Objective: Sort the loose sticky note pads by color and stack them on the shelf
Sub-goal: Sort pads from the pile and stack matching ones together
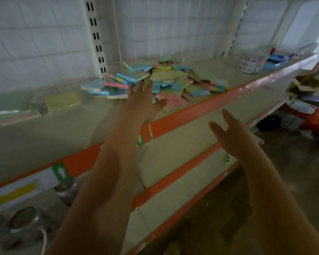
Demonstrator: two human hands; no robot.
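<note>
My left hand (142, 105), fingers spread and holding nothing, reaches past the orange-edged beige metal shelf (197, 109) to the jumbled pastel blue, pink and yellow sticky note pads (155, 80), while my right hand (228, 131) hangs released in the gap below.

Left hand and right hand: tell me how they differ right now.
The left hand reaches up over the shelf, its fingertips at the heap of sticky note pads; the right hand hangs lower, short of the shelf's orange edge and apart from the pads. The left hand shows its back with fingers spread; the right hand is turned more edge-on, thumb apart. Both are open and hold nothing.
</note>
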